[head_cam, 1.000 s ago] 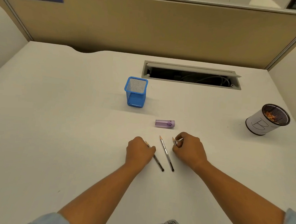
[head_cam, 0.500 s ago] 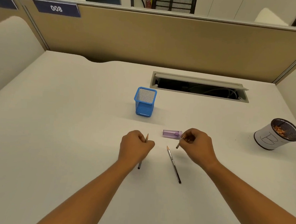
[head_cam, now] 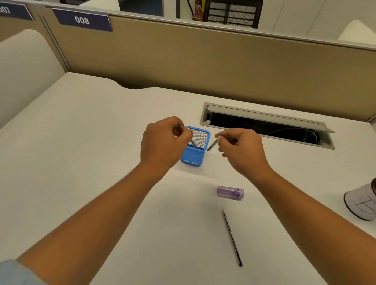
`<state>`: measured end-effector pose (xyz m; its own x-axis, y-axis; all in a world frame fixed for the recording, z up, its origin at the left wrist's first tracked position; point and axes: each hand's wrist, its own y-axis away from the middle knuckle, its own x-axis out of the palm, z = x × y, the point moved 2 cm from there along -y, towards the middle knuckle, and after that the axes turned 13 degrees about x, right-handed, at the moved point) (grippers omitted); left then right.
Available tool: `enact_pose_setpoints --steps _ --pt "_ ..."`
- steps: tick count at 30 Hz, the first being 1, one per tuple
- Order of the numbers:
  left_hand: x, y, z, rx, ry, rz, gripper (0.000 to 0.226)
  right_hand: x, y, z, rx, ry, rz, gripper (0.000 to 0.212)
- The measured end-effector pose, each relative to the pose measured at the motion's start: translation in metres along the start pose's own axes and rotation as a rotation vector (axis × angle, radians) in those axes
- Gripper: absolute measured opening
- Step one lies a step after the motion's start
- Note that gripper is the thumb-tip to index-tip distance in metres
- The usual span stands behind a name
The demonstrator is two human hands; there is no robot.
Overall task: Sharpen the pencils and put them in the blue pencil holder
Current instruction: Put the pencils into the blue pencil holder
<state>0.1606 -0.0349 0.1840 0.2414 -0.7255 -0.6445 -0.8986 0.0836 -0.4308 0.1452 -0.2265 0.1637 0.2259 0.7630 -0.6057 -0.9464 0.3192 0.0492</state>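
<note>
The blue mesh pencil holder [head_cam: 192, 157] stands on the white desk [head_cam: 71, 157]. My left hand [head_cam: 162, 144] pinches a pencil [head_cam: 193, 143] whose lower end dips into the holder's mouth. Just right of the holder, my right hand [head_cam: 240, 149] pinches a second pencil [head_cam: 212, 145], tilted, its end beside the holder's right rim. A third pencil [head_cam: 232, 237] lies on the desk near me, tip pointing away. The purple sharpener [head_cam: 230, 192] lies on its side between that pencil and the holder.
A white cup with a dark rim [head_cam: 368, 202] holding shavings stands at the right edge. An open cable slot [head_cam: 267, 125] is sunk into the desk behind the holder. A tan partition [head_cam: 209, 62] walls off the back.
Both hands lifted a pencil each off the desk and carried them forward to the blue holder. One pencil stayed on the desk. The camera tilted up.
</note>
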Motion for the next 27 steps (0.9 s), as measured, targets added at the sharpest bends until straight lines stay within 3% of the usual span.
enact_pose_setpoints --steps 5,13,19,27 --pt "0.022 -0.014 0.021 0.047 -0.069 0.054 0.019 0.018 -0.031 0.003 -0.054 0.153 -0.019 0.007" --pt "0.061 -0.015 0.049 0.008 -0.172 0.246 0.025 0.053 -0.057 -0.004 -0.102 0.53 0.038 0.015" --pt "0.069 -0.014 0.051 -0.006 -0.238 0.305 0.028 0.063 -0.059 -0.008 -0.067 0.544 0.078 0.014" --pt "0.065 -0.006 0.052 -0.031 -0.111 0.276 0.03 0.055 -0.056 -0.014 -0.024 0.449 0.151 0.015"
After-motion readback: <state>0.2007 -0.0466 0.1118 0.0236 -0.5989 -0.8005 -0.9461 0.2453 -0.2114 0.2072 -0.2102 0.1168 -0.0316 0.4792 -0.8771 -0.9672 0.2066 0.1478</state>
